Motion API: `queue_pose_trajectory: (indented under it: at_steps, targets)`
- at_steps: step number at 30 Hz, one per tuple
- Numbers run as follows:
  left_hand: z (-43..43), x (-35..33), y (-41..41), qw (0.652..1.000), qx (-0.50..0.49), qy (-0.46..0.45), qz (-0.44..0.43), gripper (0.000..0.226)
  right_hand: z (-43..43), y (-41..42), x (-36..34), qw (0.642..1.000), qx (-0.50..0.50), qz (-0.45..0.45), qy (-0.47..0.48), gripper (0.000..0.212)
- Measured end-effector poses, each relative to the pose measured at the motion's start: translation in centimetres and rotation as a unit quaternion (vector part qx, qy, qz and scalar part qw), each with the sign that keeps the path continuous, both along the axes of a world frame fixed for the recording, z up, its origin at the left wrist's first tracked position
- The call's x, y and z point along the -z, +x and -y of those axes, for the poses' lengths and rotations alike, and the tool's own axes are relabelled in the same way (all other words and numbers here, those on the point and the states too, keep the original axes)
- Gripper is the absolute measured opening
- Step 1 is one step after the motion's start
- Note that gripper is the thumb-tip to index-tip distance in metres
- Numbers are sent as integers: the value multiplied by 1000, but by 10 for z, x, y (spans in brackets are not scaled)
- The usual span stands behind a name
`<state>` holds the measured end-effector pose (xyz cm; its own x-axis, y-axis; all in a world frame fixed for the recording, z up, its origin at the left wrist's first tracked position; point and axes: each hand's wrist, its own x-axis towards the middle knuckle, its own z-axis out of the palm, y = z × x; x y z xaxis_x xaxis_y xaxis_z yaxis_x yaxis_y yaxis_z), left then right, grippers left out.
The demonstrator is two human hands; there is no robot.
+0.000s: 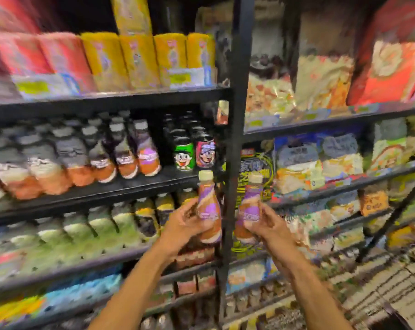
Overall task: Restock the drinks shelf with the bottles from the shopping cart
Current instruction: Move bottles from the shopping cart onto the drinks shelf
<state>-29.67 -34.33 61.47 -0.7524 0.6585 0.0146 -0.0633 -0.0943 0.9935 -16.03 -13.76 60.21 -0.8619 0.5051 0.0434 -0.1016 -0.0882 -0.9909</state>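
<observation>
Each of the hands grips one bottle round its lower body, both upright with caps up: the left hand (186,226) holds the left bottle (208,203), the right hand (268,225) the right bottle (249,206). The drinks shelf (120,190) lies up and to the left of both, and its row (120,153) of matching bottles ends short of the cans (193,152). The left hand is nearer. A black post (229,186) shows between the two bottles, so the right one likely has to pass left of it. Open room shows along the shelf's front edge and in the gap between row and cans
</observation>
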Motion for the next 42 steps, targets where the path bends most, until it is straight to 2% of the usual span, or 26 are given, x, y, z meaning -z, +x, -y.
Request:
queue_pose_trajectory:
  at_steps: [4, 8, 13, 18, 23, 27, 36, 42]
  targets:
    - [75, -18, -34, 998, -59, 12, -25, 75, 59, -53, -23, 998, -47, -21, 49, 50]
    - [120, -39, -63, 992, -108, 23, -56, 57, 111, -99, -47, 994, -66, -40, 81, 54]
    - [144, -53, -97, 988, -136, 33, -72, 56, 147, -145, -77, 989, -65, -76, 109, 52]
    - [153, -57, -119, 983, -154, 31, -96, 55, 151, -181, -97, 982, -61, -103, 145, 50]
    - [156, -58, -125, 981, -166, 37, -96, 58, 146, -214, -93, 975, -69, -90, 190, 54]
    - [159, -56, -127, 980, -171, 40, -89, 56, 145, -234, -78, 976, -76, -69, 192, 59]
    - [167, -55, -117, 981, -178, 36, -75, 59, 142, -259, -70, 969, -45, -53, 238, 50]
    - [168, -55, -110, 981, -173, 27, -78, 58, 132, -284, -67, 955, -12, 8, 295, 38]
